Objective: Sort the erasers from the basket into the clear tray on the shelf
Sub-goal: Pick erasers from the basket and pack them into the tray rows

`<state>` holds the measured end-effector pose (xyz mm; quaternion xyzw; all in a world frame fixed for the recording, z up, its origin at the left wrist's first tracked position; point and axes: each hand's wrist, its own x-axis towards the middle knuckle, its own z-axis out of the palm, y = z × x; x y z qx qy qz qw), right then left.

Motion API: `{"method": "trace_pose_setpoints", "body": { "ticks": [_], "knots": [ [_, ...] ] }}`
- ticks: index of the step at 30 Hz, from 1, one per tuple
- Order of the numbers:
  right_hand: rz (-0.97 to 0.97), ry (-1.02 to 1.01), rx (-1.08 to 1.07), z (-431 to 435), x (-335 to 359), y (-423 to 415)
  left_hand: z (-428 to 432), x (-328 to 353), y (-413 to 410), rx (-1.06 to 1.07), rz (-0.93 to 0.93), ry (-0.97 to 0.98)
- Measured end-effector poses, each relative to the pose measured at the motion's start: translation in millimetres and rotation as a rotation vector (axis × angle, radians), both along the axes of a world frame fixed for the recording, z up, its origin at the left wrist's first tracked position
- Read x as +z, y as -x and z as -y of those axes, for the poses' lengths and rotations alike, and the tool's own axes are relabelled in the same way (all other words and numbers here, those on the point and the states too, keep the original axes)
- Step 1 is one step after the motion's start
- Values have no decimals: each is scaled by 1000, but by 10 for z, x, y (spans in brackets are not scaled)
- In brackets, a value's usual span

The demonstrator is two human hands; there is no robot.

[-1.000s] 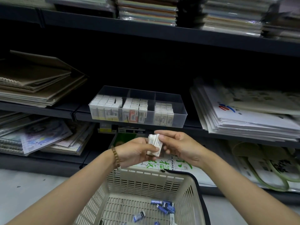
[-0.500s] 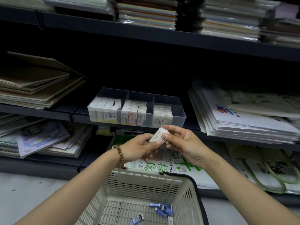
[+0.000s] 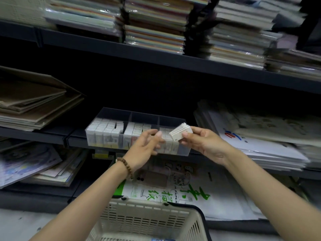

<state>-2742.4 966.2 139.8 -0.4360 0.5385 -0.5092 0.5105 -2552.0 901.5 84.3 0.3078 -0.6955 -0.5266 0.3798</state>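
Right hand (image 3: 205,144): thumb and fingers pinch a small stack of white erasers (image 3: 181,134), held just above the front of the tray's right compartment. Left hand (image 3: 145,146): fingers loosely spread, holding nothing, in front of the tray's middle.

Shelf (image 3: 52,134): dark, carries the tray between paper stacks.

Basket (image 3: 147,218): below the hands. Only its far wall shows, plus a scrap of blue at the bottom edge; what remains inside cannot be told.

Clear tray (image 3: 121,111): left and middle compartments packed toward the front, right one partly filled, room at the back.

Judgement: sorting well advanced; the held stack is not yet placed.
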Motion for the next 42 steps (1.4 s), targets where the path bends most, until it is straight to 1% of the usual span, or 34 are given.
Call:
{"method": "trace_pose_setpoints", "body": {
  "ticks": [2,4,7,10,12,16,18,20,25,28,30,33,36,38,42],
  "knots": [
    [-93,-33,-66,142,153,167,114,35,-131,162,8,139],
    [-236,-95,-129,284,253,289,248,1,-289,312,48,272],
    [-451,-198,-148,481,288,320,394,-107,-470,438,188,377],
    [-671,-299,-104,657,254,243,455,-197,-517,487,430,497],
    [-785,-371,-84,759,222,165,469,-232,-512,490,540,539],
    [-927,-450,-102,911,148,32,477,-261,-523,488,547,528],
    [-930,-473,-127,945,120,11,475,-265,-525,491,547,534],
    [-887,-481,-166,946,98,28,474,-270,-523,487,540,540],
    [-575,-470,-248,896,58,33,476,-300,-523,488,508,548],
    [-485,-479,-274,900,40,-5,476,-318,-527,488,495,551],
    [-503,-488,-283,919,14,-19,472,-324,-538,483,502,558],
    [-579,-486,-284,936,-17,-37,465,-333,-552,476,543,588],
    [-719,-528,-252,939,-26,-43,470,-346,-571,472,588,614],
    [-717,-562,-239,917,-14,-74,477,-360,-592,464,630,634],
    [-618,-572,-218,871,25,-70,464,-356,-622,437,649,640]
  ]
}}
